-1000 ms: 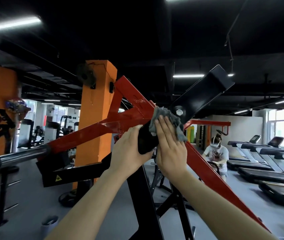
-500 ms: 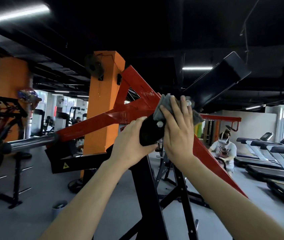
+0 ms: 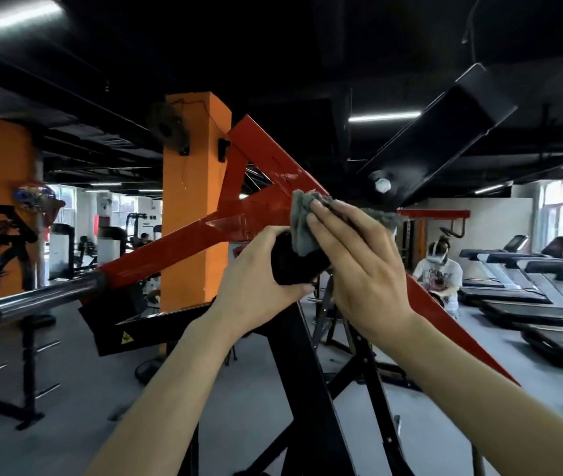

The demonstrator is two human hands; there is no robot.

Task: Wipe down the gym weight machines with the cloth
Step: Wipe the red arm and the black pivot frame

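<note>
Mid-wipe on the plate-loaded weight machine [image 3: 184,245]. Work is sitting at the junction where the red lever arm [image 3: 273,159] is meeting the black upright [image 3: 304,372].

Progress, as I judge it: I am partway through this one machine. The grey cloth [image 3: 302,214] is lying bunched on the red steel at the junction, just below the bolt [image 3: 382,184] of the black overhead beam [image 3: 445,132]. Nothing here is showing me which surfaces are already clean. The paint around the junction is looking scuffed, though I cannot tell grime from wear. To my reckoning the chrome plate sleeve [image 3: 32,300] out to the left, the long red run sloping down to the right, the beam and the upright are all waiting. So is the other gym equipment, including the treadmills [image 3: 531,293] along the window side.

Pose:
- Right grip [image 3: 362,269] is lying flat, fingers [image 3: 328,228] straight and together, palm pressing the cloth onto the arm. It is not curling round anything. The forearm is coming up from lower right.
- Left grip [image 3: 256,280] is curling round the black cylindrical pad [image 3: 290,269] at the top of the upright, thumb underneath, closed on it and, I judge, steadying the machine.
- Both arms are reaching up and forward, the two grips almost touching.

Background: an orange pillar [image 3: 194,201] is standing behind the arm, and another person [image 3: 438,273] is crouching near the treadmills, well apart from me.
</note>
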